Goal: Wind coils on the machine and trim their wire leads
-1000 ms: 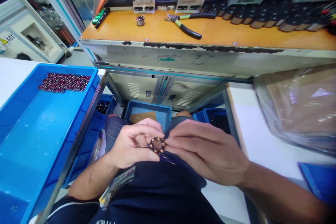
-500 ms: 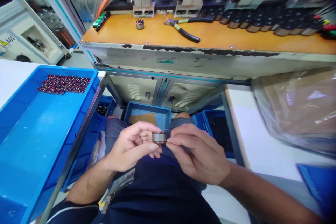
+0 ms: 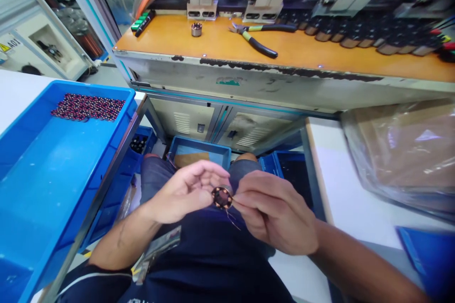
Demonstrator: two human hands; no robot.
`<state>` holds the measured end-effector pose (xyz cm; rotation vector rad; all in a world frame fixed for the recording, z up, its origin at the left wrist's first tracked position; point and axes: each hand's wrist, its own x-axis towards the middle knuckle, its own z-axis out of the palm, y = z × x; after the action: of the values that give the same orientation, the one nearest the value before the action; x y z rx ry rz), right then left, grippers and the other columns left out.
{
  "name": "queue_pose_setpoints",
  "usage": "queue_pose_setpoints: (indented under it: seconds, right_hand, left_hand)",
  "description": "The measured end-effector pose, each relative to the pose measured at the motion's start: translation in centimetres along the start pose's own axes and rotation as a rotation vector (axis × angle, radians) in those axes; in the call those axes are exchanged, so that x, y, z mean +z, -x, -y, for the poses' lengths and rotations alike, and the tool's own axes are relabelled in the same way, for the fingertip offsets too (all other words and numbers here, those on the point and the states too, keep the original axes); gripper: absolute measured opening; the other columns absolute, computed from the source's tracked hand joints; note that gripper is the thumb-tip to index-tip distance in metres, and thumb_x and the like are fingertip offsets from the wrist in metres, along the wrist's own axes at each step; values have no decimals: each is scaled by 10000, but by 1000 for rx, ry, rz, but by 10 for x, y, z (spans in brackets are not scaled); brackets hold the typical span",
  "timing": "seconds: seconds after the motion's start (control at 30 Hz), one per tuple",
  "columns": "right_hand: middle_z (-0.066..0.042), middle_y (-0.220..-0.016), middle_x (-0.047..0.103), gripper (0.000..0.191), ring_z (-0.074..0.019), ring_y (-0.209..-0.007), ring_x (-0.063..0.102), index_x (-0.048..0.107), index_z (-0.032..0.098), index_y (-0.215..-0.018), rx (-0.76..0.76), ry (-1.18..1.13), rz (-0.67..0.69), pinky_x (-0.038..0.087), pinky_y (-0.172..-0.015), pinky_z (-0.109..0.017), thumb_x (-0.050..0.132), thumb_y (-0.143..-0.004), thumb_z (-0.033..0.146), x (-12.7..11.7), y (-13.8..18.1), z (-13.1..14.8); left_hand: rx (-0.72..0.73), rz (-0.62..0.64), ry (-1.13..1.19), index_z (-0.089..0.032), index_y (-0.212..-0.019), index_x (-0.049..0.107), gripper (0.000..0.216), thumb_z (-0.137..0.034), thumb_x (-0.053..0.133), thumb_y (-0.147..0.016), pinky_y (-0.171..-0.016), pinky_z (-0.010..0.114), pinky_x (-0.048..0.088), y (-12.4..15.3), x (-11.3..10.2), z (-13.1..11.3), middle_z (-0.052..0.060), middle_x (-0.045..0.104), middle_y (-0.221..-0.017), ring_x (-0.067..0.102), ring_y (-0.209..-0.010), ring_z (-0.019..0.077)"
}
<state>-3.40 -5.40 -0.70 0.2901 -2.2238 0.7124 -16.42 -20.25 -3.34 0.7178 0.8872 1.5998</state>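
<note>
A small motor stator (image 3: 222, 198), a ring with copper windings inside, is held over my lap with its open face towards me. Thin wire ends hang from its lower edge. My left hand (image 3: 188, 191) grips its left side, thumb at the rim and fingers curled behind. At the right edge, my right hand (image 3: 275, 210) is closed in a pinch by the stator; whether it holds the rim or a fine wire is too small to tell. Another stator (image 3: 196, 30) stands on the orange bench top, left of the cutting pliers (image 3: 254, 38).
On the left, a blue tray (image 3: 67, 170) holds many small wound parts (image 3: 87, 107). Dark cylindrical parts (image 3: 351, 35) line the bench under the machine. A plastic-wrapped carton (image 3: 408, 151) lies on the right table. A blue bin (image 3: 201, 144) sits beyond my knees.
The stator has turned from side-on to show its open wound face, and wire ends now show below it. Both hands have shifted slightly with it.
</note>
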Motion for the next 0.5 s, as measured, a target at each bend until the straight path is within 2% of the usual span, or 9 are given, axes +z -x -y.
queue_pose_setpoints:
  seconds: [0.07,0.1,0.2,0.27,0.37,0.43,0.5]
  right_hand:
    - [-25,-662,615,201,-123,-590,638,604,173,-802,-14,18,63,521,-523,-233,518,-984,176,-2,0,-1]
    - [-29,-659,611,200,-125,-589,636,604,169,-800,-17,41,59,513,-516,-235,522,-982,169,-2,0,-2]
    - [-53,-737,647,76,-134,-626,642,613,166,-877,-14,140,-56,533,-546,-246,585,-935,126,1,3,-2]
    - [-57,-790,666,86,-135,-662,653,610,175,-926,20,193,-118,559,-596,-246,611,-903,92,4,5,-2]
    - [-52,-800,669,107,-126,-681,661,604,173,-917,86,196,-110,567,-627,-221,604,-890,70,5,3,-2]
    - [-52,-792,668,82,-122,-667,658,598,170,-901,88,163,-83,564,-616,-215,593,-901,87,1,-1,-2]
    - [-46,-769,667,73,-126,-651,658,600,174,-886,39,125,-27,565,-599,-218,580,-917,112,-3,-5,-1]
  left_hand:
    - [-115,41,-13,-130,-1034,635,356,-425,720,-853,-635,201,531,0,1,-3,50,687,-790,660,-659,106]
    - [-120,39,-19,-132,-1009,628,311,-396,712,-866,-597,185,515,1,2,-3,23,663,-723,633,-599,89]
    - [1,-23,-41,-167,-1069,603,214,-250,689,-892,-589,167,527,1,5,-3,-9,660,-725,648,-595,77]
    - [104,-51,-33,-196,-1092,598,238,-163,692,-875,-605,170,548,1,7,-1,3,690,-845,699,-666,92]
    - [232,-69,8,-190,-944,604,270,-96,784,-765,-756,251,604,-1,8,2,40,683,-1133,747,-844,146]
    - [297,-78,85,-189,-849,567,317,-138,845,-707,-898,341,590,-2,8,4,27,693,-1145,728,-1031,214]
    - [305,-100,171,-209,-875,561,360,-248,872,-698,-980,397,550,-5,8,5,24,722,-1084,655,-1200,263]
